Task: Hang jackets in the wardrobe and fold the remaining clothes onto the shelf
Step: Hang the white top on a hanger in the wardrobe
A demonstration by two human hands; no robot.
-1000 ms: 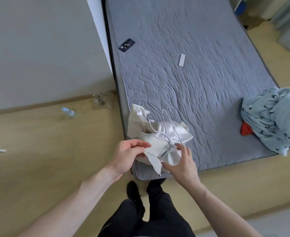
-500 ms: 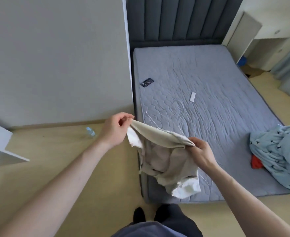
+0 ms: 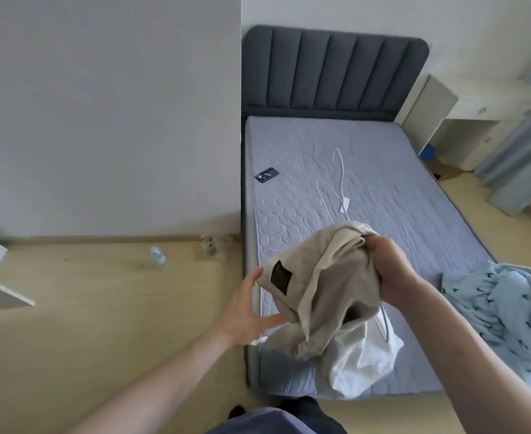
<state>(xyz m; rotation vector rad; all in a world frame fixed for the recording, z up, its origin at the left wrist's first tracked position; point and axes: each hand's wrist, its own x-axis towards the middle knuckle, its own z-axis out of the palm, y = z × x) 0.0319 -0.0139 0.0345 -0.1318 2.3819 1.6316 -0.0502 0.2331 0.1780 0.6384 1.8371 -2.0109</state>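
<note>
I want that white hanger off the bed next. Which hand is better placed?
Left hand: open, only touching the beige garment. The right hand grips it bunched. The hanger lies beyond.

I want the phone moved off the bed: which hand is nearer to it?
Left. The left hand is below the phone, by the bed's left edge; the right hand is farther right.

Beige garment point(image 3: 330, 286): bunched, held in the air above the foot end of the bed point(image 3: 383, 170). A dark rectangular label is sewn on the left panel. White lining hangs from the bottom, with a white drawcord dangling on the right side. Light blue patterned garment point(image 3: 502, 314): crumpled heap at the right edge of the bed, draped over the side. White hanger point(image 3: 336, 180): lies flat mid-bed.
</note>
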